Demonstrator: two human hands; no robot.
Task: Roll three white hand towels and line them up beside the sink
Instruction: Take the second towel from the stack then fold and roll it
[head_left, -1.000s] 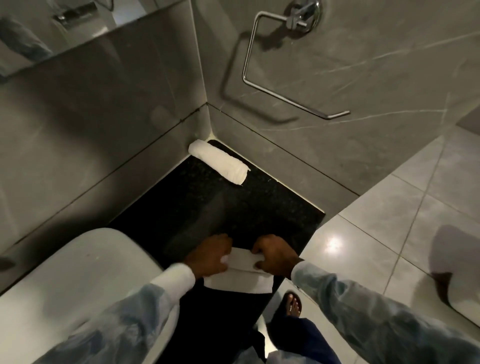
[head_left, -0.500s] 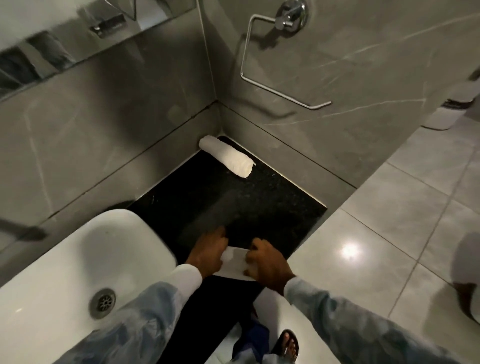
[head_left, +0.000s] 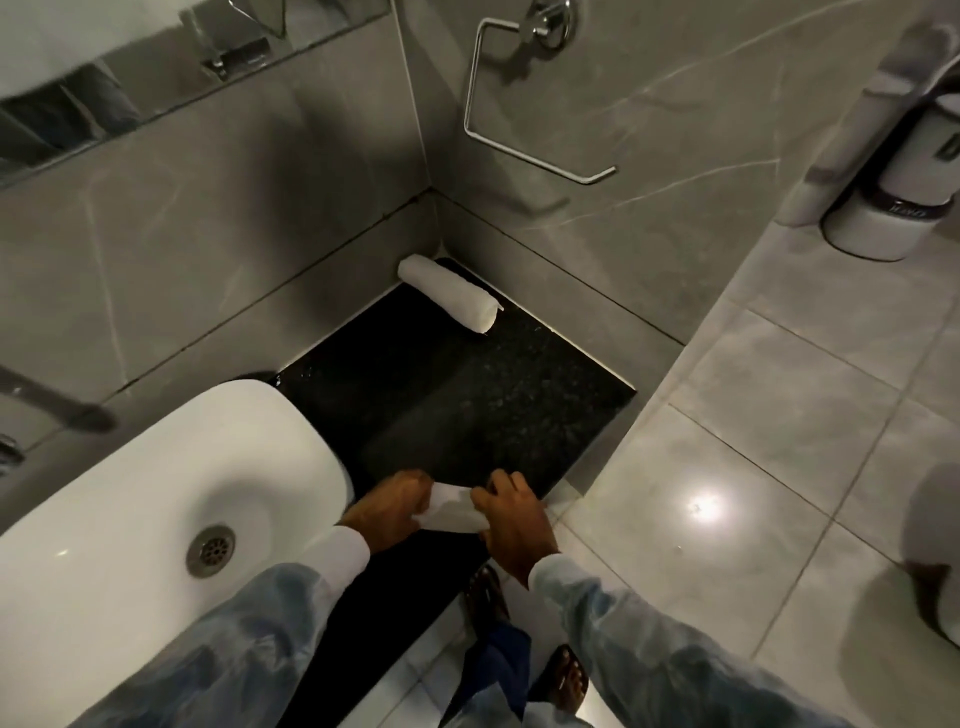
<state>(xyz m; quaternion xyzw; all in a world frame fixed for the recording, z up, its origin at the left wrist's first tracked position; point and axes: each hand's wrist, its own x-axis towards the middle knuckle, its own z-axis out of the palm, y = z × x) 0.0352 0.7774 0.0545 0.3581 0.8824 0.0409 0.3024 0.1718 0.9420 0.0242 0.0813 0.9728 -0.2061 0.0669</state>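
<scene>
Your left hand (head_left: 387, 512) and right hand (head_left: 511, 522) apparently clench the second towel (head_left: 451, 512) at both ends, keeping its roll even.

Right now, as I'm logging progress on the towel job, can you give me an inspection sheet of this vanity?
Surface: black speckled countertop, mostly bare.
Job's things: one rolled towel lying in the back corner; second towel part-rolled at the front edge; third not seen.
Clutter: nothing seen.
Hands: left hand and right hand both grip the second towel.
Cables: nothing seen.
Surroundings: white sink to the left, empty towel ring on the wall, tiled floor.
</scene>
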